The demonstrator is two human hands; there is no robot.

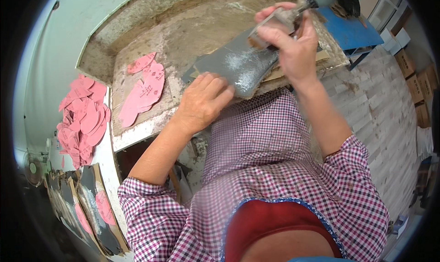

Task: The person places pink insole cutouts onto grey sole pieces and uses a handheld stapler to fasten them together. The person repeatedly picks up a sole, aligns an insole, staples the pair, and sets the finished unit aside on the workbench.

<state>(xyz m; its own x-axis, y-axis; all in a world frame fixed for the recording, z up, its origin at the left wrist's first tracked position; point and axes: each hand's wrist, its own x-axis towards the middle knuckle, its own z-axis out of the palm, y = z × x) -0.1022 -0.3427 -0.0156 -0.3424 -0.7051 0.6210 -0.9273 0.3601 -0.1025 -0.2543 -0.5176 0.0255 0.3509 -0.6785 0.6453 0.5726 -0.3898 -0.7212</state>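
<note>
My right hand (293,46) is wrapped around a boxy, metal-coloured tool (277,24) with a black knob at its top end. A blue line runs up beside the knob. The tool is blurred, and its exact kind is unclear. It is held over the far right part of a dark grey board (224,55), which has a white powdery patch. With bent fingers, my left hand (206,97) grips the board's near left edge. Brown sheets show under the board. Left of it, several pink shoe-insole pieces (149,87) with dark stamped marks lie on the worn bench (183,35).
A raised wall (123,19) borders the bench's back and left. Beyond it is a heap of pink insole pieces (85,119). More grey boards (89,193) lean at lower left. A blue table (353,32) stands at far right, with cardboard boxes (415,83) along the wall.
</note>
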